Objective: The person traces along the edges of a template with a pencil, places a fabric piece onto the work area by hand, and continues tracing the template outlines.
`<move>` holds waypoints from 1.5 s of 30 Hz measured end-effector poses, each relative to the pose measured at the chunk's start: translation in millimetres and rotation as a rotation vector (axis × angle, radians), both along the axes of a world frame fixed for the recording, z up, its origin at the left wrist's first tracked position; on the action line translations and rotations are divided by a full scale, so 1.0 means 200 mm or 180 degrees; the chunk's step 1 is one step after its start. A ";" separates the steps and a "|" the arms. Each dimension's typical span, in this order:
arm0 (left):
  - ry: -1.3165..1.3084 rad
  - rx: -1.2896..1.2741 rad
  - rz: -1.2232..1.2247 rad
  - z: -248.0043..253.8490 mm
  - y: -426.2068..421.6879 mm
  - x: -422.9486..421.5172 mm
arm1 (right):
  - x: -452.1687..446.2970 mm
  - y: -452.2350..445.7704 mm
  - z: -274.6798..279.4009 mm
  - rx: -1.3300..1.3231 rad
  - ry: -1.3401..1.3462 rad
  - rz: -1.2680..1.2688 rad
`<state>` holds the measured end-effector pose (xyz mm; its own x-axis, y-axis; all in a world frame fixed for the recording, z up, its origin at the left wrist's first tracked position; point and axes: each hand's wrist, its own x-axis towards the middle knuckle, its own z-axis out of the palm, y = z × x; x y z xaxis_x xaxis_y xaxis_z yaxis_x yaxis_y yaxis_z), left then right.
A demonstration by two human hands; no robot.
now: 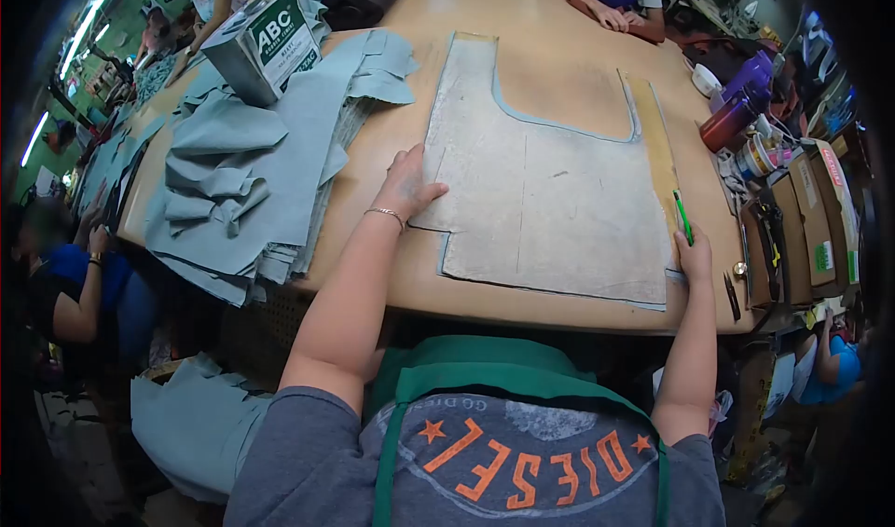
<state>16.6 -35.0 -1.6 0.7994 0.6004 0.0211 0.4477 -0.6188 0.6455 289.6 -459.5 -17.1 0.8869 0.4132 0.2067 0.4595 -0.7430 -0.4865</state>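
Observation:
A large pale pattern piece [550, 191] lies flat before me, with blue-grey fabric showing along its edges. My left hand [407, 190] rests at its left edge, thumb spread from the fingers. At the lower right edge, my right hand [693, 250] holds a green pen [684, 218] upright between its fingers. Beneath the pattern's right side shows a yellowish strip [657, 145]. To the left is a stack of blue-grey fabric pieces [308, 126], some crumpled on top.
A box marked ABC [264, 47] stands on the fabric stack. The wooden table [392, 289] has a red bottle [732, 122], tubs, cardboard boxes [816, 219] and small dark tools [732, 296] at its right. A co-worker's hands [615, 19] rest at the far edge; other people are at the left.

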 end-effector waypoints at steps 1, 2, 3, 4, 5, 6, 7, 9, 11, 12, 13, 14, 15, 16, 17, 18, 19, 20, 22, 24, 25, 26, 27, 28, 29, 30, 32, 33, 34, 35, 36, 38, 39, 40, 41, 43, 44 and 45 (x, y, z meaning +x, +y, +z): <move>0.0048 -0.0012 -0.0002 0.01 -0.01 0.00 | 0.00 -0.01 -0.01 -0.0045 -0.0033 -0.0017; 0.0203 0.0072 0.0038 0.02 -0.02 0.00 | 0.01 -0.01 -0.02 -0.0084 -0.0066 -0.0037; 0.0358 0.0163 0.0076 0.04 -0.04 0.00 | 0.01 -0.01 -0.02 -0.0118 -0.0099 -0.0060; 0.0513 0.0259 0.0110 0.06 -0.06 0.00 | 0.00 -0.01 -0.01 -0.0127 -0.0083 -0.0121; 0.0502 0.0517 0.0214 0.05 -0.10 0.00 | 0.00 -0.01 -0.01 -0.0135 -0.0067 -0.0184; 0.0484 0.0772 0.0314 0.03 -0.14 -0.01 | -0.02 0.01 0.00 -0.0145 -0.0053 -0.0252; 0.0462 0.1024 0.0405 0.02 -0.18 -0.02 | -0.03 0.03 0.01 -0.0228 -0.0164 -0.0423; 0.0193 0.1476 0.0477 -0.04 -0.23 -0.05 | -0.07 0.06 0.01 -0.0412 -0.0367 -0.0804; -0.0224 0.1675 0.0336 -0.07 -0.22 -0.07 | -0.09 0.07 -0.03 -0.0371 -0.0725 -0.0868; -0.0502 0.1633 0.0166 -0.09 -0.18 -0.08 | -0.09 0.06 -0.03 -0.0388 -0.0773 -0.0898; -0.0783 0.1559 -0.0026 -0.11 -0.16 -0.09 | -0.09 0.06 -0.03 -0.0433 -0.0623 -0.0974; -0.0860 0.1541 -0.0179 -0.11 -0.15 -0.11 | -0.08 0.05 -0.02 -0.0477 -0.0483 -0.1058; -0.0947 0.1527 -0.0324 -0.11 -0.15 -0.15 | -0.10 0.05 0.02 -0.0305 -0.0193 -0.0994; -0.0773 0.1532 -0.0381 -0.08 -0.17 -0.19 | -0.12 0.04 0.06 -0.0108 0.0098 -0.0923; -0.0590 0.1557 -0.0420 -0.06 -0.17 -0.22 | -0.14 0.03 0.08 -0.0139 0.0238 -0.0885; -0.0582 0.1675 -0.0394 -0.07 -0.15 -0.25 | -0.16 0.02 0.08 -0.0160 0.0378 -0.0815; -0.0569 0.1795 -0.0332 -0.07 -0.13 -0.26 | -0.21 0.02 0.08 -0.0113 0.0320 -0.0854; -0.0504 0.1722 -0.0246 -0.07 -0.11 -0.26 | -0.27 0.04 0.08 -0.0075 0.0260 -0.0860; -0.0368 0.1583 0.0009 -0.06 -0.09 -0.28 | -0.31 0.05 0.06 -0.0009 -0.0032 -0.0827; -0.0440 0.1415 0.0123 -0.07 -0.08 -0.28 | -0.31 0.06 0.08 -0.0063 0.0071 -0.0936; -0.0466 0.1339 0.0175 -0.06 -0.08 -0.28 | -0.32 0.06 0.08 -0.0084 0.0134 -0.0993; -0.0570 0.1232 0.0105 -0.05 -0.09 -0.29 | -0.32 0.06 0.07 0.0087 0.0010 -0.1005; -0.0673 0.1123 0.0051 -0.01 -0.13 -0.29 | -0.31 0.05 0.05 0.0258 -0.0114 -0.1003; -0.0763 0.1012 0.0019 0.04 -0.19 -0.31 | -0.32 0.04 0.03 0.0424 -0.0228 -0.0981; -0.0834 0.1254 -0.0382 0.08 -0.24 -0.32 | -0.33 0.02 0.02 0.0559 -0.0074 -0.1020; -0.0907 0.1490 -0.0780 0.11 -0.32 -0.33 | -0.33 -0.01 0.02 0.0692 0.0074 -0.1052; -0.1024 0.1509 -0.1627 0.16 -0.53 -0.29 | -0.33 -0.03 0.01 0.1043 0.0318 -0.1022; -0.0873 0.1370 -0.1939 0.16 -0.65 -0.25 | -0.33 -0.03 0.01 0.1269 0.0399 -0.0971; -0.0924 0.1350 -0.2279 0.14 -0.74 -0.20 | -0.33 -0.04 0.01 0.1497 0.0464 -0.0937; -0.1014 0.1269 -0.2576 0.13 -0.83 -0.12 | -0.33 -0.04 0.02 0.1675 0.0597 -0.0976; -0.0997 0.1249 -0.2738 0.09 -0.90 -0.05 | -0.32 -0.03 0.02 0.1864 0.0708 -0.1028; -0.0905 0.1381 -0.2822 0.03 -1.04 0.07 | -0.32 -0.03 0.05 0.2223 0.0846 -0.1159; -0.0874 0.1454 -0.2859 0.01 -1.07 0.13 | -0.33 -0.03 0.06 0.2388 0.0879 -0.1228; -0.0875 0.1444 -0.2800 0.01 -1.09 0.18 | -0.33 -0.04 0.07 0.2558 0.0913 -0.1298; -0.0864 0.1433 -0.2750 0.00 -1.11 0.23 | -0.32 -0.05 0.07 0.2651 0.0813 -0.1283; -0.0839 0.1418 -0.2653 -0.01 -1.13 0.30 | -0.31 -0.09 0.05 0.2820 0.0667 -0.1248; -0.0836 0.1434 -0.2595 -0.02 -1.14 0.34 | -0.30 -0.11 0.05 0.2857 0.0639 -0.1245; -0.0824 0.1463 -0.2523 -0.02 -1.15 0.37 | -0.28 -0.13 0.05 0.2758 0.0581 -0.1265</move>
